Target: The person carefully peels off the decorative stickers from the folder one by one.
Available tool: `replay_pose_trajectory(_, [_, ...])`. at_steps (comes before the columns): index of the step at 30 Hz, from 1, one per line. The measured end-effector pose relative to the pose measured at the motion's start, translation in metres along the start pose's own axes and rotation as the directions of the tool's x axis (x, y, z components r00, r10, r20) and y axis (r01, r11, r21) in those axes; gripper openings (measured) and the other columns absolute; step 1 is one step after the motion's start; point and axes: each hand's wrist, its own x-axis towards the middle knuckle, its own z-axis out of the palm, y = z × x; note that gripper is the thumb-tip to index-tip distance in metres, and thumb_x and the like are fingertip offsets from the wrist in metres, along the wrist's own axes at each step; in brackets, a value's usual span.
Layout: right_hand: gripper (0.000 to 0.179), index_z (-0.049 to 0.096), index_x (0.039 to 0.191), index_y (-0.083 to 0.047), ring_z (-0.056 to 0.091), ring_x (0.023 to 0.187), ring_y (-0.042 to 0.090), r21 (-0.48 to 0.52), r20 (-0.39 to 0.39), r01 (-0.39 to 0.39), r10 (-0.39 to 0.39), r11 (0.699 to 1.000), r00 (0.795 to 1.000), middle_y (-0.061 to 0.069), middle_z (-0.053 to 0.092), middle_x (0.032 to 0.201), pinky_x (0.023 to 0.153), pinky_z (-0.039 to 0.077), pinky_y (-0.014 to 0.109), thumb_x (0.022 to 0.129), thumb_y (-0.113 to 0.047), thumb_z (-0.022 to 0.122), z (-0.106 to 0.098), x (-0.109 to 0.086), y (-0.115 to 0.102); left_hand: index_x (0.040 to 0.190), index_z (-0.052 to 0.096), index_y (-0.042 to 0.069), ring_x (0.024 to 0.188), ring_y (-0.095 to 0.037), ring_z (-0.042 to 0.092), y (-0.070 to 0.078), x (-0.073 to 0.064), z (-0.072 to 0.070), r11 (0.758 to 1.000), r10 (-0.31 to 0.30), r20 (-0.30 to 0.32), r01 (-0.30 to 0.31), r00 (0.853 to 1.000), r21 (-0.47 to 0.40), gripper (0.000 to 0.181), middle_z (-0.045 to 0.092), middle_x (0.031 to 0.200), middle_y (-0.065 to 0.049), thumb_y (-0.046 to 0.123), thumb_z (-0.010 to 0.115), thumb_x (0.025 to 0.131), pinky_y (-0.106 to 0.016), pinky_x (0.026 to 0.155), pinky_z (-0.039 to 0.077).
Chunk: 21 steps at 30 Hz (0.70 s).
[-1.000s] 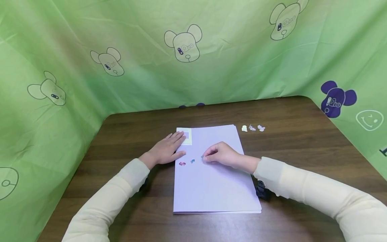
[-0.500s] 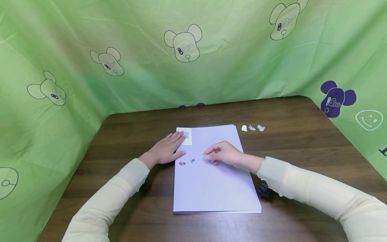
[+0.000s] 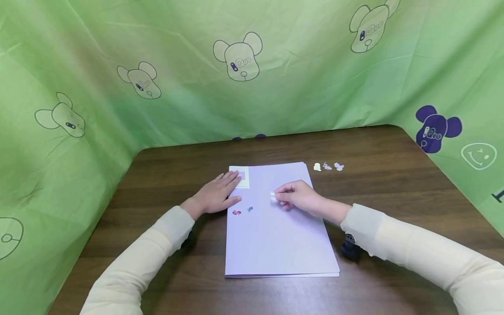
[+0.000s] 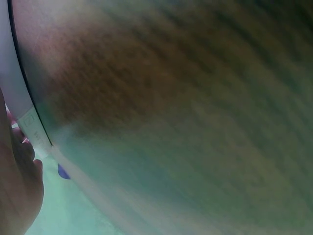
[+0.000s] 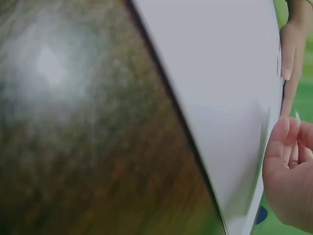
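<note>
A pad of large white paper (image 3: 275, 245) lies on the brown table. My left hand (image 3: 214, 194) rests flat across its upper left edge, fingers over a pale printed label (image 3: 245, 184). On the sheet near that hand are a small pink sticker (image 3: 236, 212) and a small blue sticker (image 3: 250, 209). Above the paper's middle, my right hand (image 3: 299, 196) pinches a small whitish sticker (image 3: 273, 197) between thumb and forefinger; its printed face cannot be made out. In the right wrist view, a thin pale edge of it (image 5: 297, 115) shows beyond the fingertips.
Three small pale cut-out pieces (image 3: 327, 166) lie in a row on the table (image 3: 378, 175) beyond the pad's upper right corner. A green patterned cloth (image 3: 177, 118) hangs behind and around the table. Black wrist gear (image 3: 349, 248) sits beneath the right sleeve.
My right hand has moved a little rightward and away from me with the sticker, which now shows whitish rather than bluish. The left hand has stayed where it was.
</note>
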Motion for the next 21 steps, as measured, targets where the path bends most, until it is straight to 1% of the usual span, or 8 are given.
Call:
replay_pose_trajectory(2, [0.022,0.066,0.108,0.013,0.061,0.07,0.015,0.015,-0.03,-0.005,0.006,1.0,1.0,0.009,0.065,0.078,0.066,0.057,0.029,0.093,-0.004,0.065,-0.003,0.0,-0.001,0.156,0.013,0.01,0.147,-0.019,0.003,0.0,0.0,-0.001,1.0,0.003,-0.001,-0.003,1.0,0.001,0.077,0.008,0.162,-0.007,0.059,0.029,0.1,-0.036,0.117,0.004])
replay_pose_trajectory(6, [0.023,0.065,0.108,0.013,0.061,0.072,0.014,0.016,-0.063,-0.005,0.006,1.0,0.998,0.009,0.066,0.079,0.066,0.057,0.028,0.092,-0.005,0.065,-0.009,-0.002,-0.002,0.156,0.015,0.009,0.148,-0.02,0.005,0.001,-0.001,-0.002,1.0,0.011,-0.008,-0.011,1.0,-0.002,0.076,0.01,0.162,-0.009,0.058,0.03,0.101,-0.036,0.117,0.006])
replay_pose_trajectory(10, [0.024,0.065,0.108,0.012,0.062,0.073,0.015,0.012,-0.078,0.007,-0.006,1.0,0.997,0.011,0.068,0.082,0.067,0.057,0.029,0.092,-0.005,0.067,-0.017,-0.004,-0.002,0.156,0.015,0.008,0.148,-0.02,0.005,0.002,-0.001,-0.003,1.0,0.01,-0.008,-0.01,1.0,-0.01,0.076,0.01,0.162,-0.009,0.057,0.03,0.101,-0.037,0.117,0.007])
replay_pose_trajectory(16, [0.021,0.064,0.104,0.011,0.062,0.072,0.015,0.034,-0.114,-0.003,0.007,0.999,0.993,0.01,0.068,0.08,0.067,0.056,0.027,0.091,-0.005,0.067,-0.031,-0.007,0.002,0.156,0.015,0.009,0.147,-0.02,0.005,0.003,-0.003,-0.004,1.0,0.011,-0.005,-0.011,1.0,-0.011,0.076,0.01,0.162,-0.009,0.058,0.03,0.101,-0.037,0.117,0.007])
replay_pose_trajectory(21, [0.024,0.061,0.106,0.013,0.062,0.073,0.015,0.042,-0.139,0.005,0.001,0.999,0.99,0.008,0.068,0.083,0.068,0.056,0.028,0.092,-0.006,0.066,-0.047,-0.011,0.004,0.156,0.015,0.008,0.147,-0.02,0.006,0.003,-0.003,-0.005,1.0,0.016,-0.008,-0.016,1.0,-0.009,0.075,0.01,0.162,-0.009,0.057,0.03,0.101,-0.036,0.117,0.007])
